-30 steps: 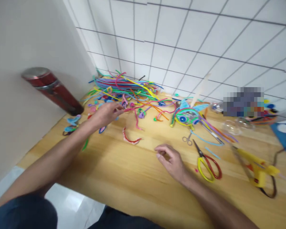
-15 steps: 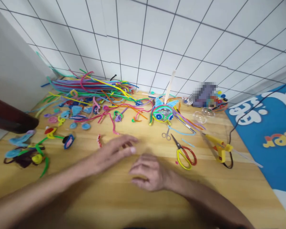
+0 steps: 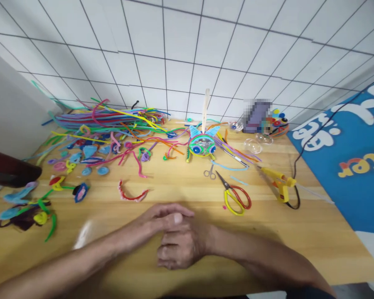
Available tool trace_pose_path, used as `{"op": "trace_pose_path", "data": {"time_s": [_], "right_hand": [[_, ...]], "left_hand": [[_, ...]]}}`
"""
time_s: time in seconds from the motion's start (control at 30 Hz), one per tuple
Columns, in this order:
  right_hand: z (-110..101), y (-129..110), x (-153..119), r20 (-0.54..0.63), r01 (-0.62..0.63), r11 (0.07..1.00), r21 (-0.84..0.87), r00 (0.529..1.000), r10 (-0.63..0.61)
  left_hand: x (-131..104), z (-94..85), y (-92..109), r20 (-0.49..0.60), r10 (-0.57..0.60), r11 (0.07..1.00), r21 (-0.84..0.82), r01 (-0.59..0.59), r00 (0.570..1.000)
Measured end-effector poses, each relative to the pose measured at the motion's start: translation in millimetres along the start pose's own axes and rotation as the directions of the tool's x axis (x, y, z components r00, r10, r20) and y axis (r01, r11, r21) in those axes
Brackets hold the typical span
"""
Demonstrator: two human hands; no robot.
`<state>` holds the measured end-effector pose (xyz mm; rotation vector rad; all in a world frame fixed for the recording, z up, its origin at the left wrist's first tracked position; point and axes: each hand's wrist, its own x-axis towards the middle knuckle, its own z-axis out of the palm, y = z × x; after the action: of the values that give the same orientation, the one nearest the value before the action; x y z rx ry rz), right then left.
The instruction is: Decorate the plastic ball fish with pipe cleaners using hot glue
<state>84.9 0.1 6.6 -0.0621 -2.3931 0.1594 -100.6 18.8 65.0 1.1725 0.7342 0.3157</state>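
My left hand (image 3: pixel 162 219) lies across the back of my right hand, its fingers stretched out and nothing in it. Beneath it, my right hand (image 3: pixel 180 246) is loosely closed, with its knuckles up; no object shows in it. Just beyond them lies a curved red and pink pipe-cleaner strip (image 3: pixel 133 197). Scissors with one yellow and one red handle (image 3: pixel 233 197) rest to the right, near small metal scissors (image 3: pixel 210 172). Further back stands a pipe-cleaner figure (image 3: pixel 202 145) with big blue eyes, light-blue ears and a pale stick rising behind it.
A yellow glue gun (image 3: pixel 279 180) with a black cord lies at right beside a blue printed mat (image 3: pixel 345 174). Bundled pipe cleaners (image 3: pixel 112 118) line the tiled wall. Twisted pipe-cleaner pieces (image 3: pixel 40 211) and a dark red cylinder (image 3: pixel 12 168) are at left. Clear domes (image 3: pixel 253 145) sit at back right.
My hands have come together and lower, the left now resting on the right. The red and pink strip, partly covered before, is fully visible. The camera view has shifted slightly.
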Motion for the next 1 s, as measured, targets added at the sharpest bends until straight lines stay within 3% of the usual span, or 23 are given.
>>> {"op": "trace_pose_path", "data": {"time_s": [0.07,0.13,0.2,0.27,0.33,0.4,0.63,0.73,0.87,1.0], "right_hand": [[0,2,-1,-0.023,-0.075,0.997,0.010,0.997,0.075],[1,3,-3,-0.044,-0.136,0.991,0.014,0.990,0.137],[2,4,-4,-0.055,-0.180,0.984,0.020,0.982,0.180],[4,5,-5,-0.057,-0.196,0.980,0.026,0.979,0.197],[7,5,-6,-0.059,-0.198,0.980,0.023,0.978,0.199],[9,5,-7,-0.057,-0.197,0.980,0.015,0.979,0.197],[6,7,-10,0.070,-0.225,0.974,-0.036,0.971,0.227],[0,6,-8,0.057,-0.228,0.974,0.006,0.972,0.227],[-7,4,-4,0.059,-0.272,0.960,0.067,0.962,0.268],[-7,6,-3,0.056,-0.283,0.950,0.130,0.959,0.278]], "left_hand": [[-15,-17.0,2,-0.200,0.031,0.995,0.098,-0.012,0.979],[-29,-35.0,5,-0.386,0.092,0.952,0.305,0.033,0.918],[-40,-51.1,9,-0.531,0.149,0.822,0.535,0.194,0.834],[-47,-63.6,11,-0.607,0.180,0.667,0.654,0.358,0.774],[-49,-72.1,7,-0.627,0.150,0.560,0.691,0.457,0.765],[-49,-77.3,0,-0.611,0.122,0.507,0.716,0.480,0.782],[-53,-82.7,-17,-0.556,0.137,0.451,0.772,0.448,0.820],[-57,-79.9,-15,-0.534,0.187,0.435,0.798,0.418,0.825],[-62,-80.3,-13,-0.543,0.266,0.413,0.811,0.415,0.797],[-66,-87.3,-7,-0.592,0.331,0.442,0.785,0.434,0.735]]}}
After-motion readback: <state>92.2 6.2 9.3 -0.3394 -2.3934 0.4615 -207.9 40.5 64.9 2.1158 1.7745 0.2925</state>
